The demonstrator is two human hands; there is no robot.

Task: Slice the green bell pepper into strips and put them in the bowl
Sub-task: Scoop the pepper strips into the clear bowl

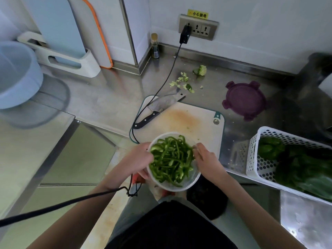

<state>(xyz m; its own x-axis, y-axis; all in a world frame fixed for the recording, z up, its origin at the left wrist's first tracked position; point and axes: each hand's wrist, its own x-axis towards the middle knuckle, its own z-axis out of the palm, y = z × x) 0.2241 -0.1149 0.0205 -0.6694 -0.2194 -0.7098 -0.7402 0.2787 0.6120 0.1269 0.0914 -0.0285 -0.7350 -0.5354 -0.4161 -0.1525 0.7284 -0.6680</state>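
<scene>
Two hands hold one bowl (186, 185) in the head view, at the near edge of the cutting board (188, 121). Left hand (139, 159): fingers curled over the bowl's left rim, gripping it, fingertips touching the pepper strips (170, 159). Right hand (206, 159): fingers bent at the right rim, seemingly pinching it or the strips just inside; which of the two cannot be told. All visible strips lie heaped inside the bowl; none remain on the board, which carries only a stain and a few green flecks. Knife (161, 106): laid flat across the board's far left corner, untouched, with a black cable (161, 83) crossing it. Pepper core (200, 70) and trimmings (183, 83): on the steel counter (107, 94) beyond the board.

Step in hand, as judged: slicing is done and the transfer is at its end, with the hands settling or steadying the filled bowl. The next move likely calls only for setting the bowl down level and letting go without spilling strips over the rim.

Hidden or unclear: the bowl's underside and whether it rests on the counter edge or is held in the air; the right fingertips; the contents of the white basket (255, 151) at right, dark leafy greens partly cut off by the frame.
</scene>
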